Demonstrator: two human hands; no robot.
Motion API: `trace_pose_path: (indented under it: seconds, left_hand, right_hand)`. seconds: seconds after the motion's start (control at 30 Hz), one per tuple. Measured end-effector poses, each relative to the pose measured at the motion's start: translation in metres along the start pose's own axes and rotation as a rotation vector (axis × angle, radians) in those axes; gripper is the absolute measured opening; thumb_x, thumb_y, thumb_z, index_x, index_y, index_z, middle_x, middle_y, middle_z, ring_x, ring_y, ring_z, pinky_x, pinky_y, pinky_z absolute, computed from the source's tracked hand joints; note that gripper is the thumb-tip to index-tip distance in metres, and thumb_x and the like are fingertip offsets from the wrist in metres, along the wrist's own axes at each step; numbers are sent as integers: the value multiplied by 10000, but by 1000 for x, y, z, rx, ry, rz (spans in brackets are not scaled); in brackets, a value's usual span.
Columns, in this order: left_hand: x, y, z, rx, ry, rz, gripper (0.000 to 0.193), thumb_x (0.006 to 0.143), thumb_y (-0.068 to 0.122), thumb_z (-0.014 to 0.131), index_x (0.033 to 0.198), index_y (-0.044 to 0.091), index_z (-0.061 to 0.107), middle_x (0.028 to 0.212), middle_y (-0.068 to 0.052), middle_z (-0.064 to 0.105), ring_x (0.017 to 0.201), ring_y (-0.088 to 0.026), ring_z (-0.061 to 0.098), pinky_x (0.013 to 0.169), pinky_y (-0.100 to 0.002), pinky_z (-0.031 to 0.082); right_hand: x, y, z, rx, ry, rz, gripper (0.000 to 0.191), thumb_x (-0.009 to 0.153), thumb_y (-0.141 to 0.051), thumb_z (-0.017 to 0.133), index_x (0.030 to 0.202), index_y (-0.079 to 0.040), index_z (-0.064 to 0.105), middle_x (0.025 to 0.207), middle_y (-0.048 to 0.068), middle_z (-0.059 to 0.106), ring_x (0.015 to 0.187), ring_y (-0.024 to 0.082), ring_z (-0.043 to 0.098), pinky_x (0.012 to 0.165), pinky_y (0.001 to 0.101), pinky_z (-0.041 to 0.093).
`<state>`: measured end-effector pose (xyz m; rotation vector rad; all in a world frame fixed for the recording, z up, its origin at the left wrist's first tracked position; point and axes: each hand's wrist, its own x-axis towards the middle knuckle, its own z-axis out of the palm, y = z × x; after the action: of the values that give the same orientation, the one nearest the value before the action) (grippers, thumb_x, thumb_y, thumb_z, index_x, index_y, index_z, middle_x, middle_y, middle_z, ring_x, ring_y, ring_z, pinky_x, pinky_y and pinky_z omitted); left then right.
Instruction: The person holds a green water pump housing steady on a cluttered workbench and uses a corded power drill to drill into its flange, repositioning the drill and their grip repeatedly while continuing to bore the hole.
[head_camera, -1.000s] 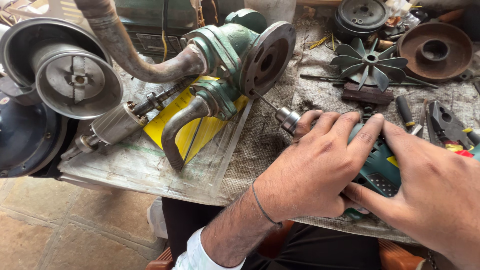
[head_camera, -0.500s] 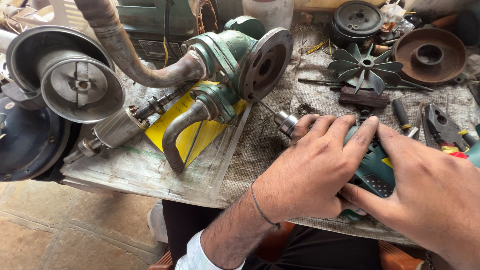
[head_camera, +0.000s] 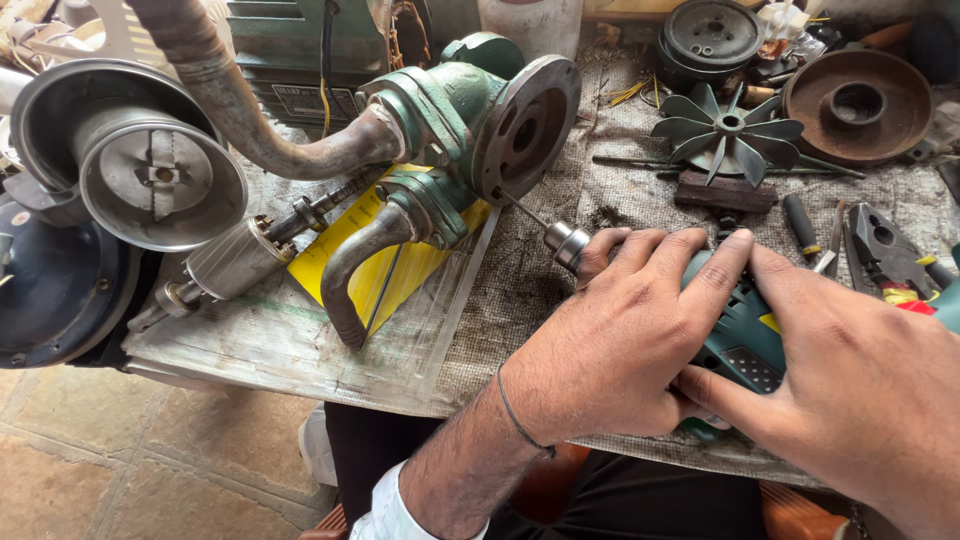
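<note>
A single view, from a camera worn on the person's head, looks steeply down and forward over the worktop (head_camera: 560, 290) from its near edge. It sits close: the left hand (head_camera: 620, 340) and right hand (head_camera: 850, 380) fill the lower right, the right one cut by the frame edge. The green pump (head_camera: 480, 110) lies in the upper middle, farther off. Along the bottom the view takes in the person's lap and, at the near left, the tiled floor (head_camera: 120, 450). The far edge of the frame is crowded with metal parts.
</note>
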<state>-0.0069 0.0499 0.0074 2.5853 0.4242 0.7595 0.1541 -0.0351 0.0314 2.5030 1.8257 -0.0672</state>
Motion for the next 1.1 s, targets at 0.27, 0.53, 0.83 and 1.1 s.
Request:
trace_pose_path:
  seconds: [0.27,0.53,0.83,1.1]
  left_hand:
    - [-1,2,0,25,1,13,1169,511,208,881,1510,-88,352,1380,-312,536,1291,-436,546,1144,-570,378]
    - [-1,0,2,18,1,3,1217,489,223,898,1527,-65,332,1390,-293,530,1295,-417,547,1146,-590,362]
    - [-1,1,2,18,-14,-1,1224,476,221,897,1525,-62,334,1389,-302,529,1296,-428,544,1150,-588,359]
    - [-1,2,1,28,-1,15,1203,508,253,911,1511,-78,336,1390,-319,529,1299,-430,541,1157,-598,341]
  right_hand:
    - [-3,5,5,44,112,-83,976,575,-638,830,1355,-84,636,1035,93,771,874,267,766,698,383,599]
    - [-2,4,5,63,66,-61,937,580,-594,833,1351,-101,632,1015,75,770,887,260,764,721,389,596]
    - [-1,6,6,48,38,-40,979,594,-612,830,1398,-98,612,1036,83,770,894,258,768,738,380,600]
    - [-3,11,11,126,209,-170,990,574,-599,828,1360,-29,631,1067,135,763,899,293,754,731,398,584]
